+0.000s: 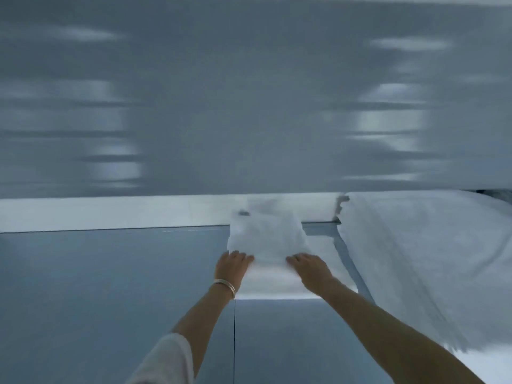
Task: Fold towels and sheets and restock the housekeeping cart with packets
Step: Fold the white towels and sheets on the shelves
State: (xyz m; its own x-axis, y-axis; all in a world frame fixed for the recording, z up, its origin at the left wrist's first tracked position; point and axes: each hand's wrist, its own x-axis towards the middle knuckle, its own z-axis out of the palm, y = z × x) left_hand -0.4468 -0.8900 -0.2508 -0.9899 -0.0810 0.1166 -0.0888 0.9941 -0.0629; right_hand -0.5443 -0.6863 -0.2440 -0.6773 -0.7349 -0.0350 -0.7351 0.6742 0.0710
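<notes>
Two hands: both mine, reaching forward onto one small white towel (267,239) lying flat on the grey-blue surface (110,286).
Left hand (232,266): at the towel's 7 o'clock corner, fingers curled at its near edge; looks like a pinch on the cloth, blur makes it hard to be sure.
Right hand (310,268): at the towel's 5 o'clock corner, fingers bent onto the same near edge, apparently gripping it.
Bracelet (225,285): on my left wrist, clear of the cloth.
Towel position: centre of view, far end at 12 o'clock lapping over a pale ledge (110,214).
Big sheet (415,259): white, heaped at 3 o'clock, its edge just beside the towel.
Step, my guess: lifting the near edge to fold it away from me.
Risk 1: uneven pull from the two corners, so the fold goes skewed.
Risk 2: far end drags on the ledge and bunches.
Risk 3: my right hand snags the sheet and pulls it into the fold.
Risk 4: whole view is motion-blurred, so edges are hard to line up.
Packets, cart: not in view.
</notes>
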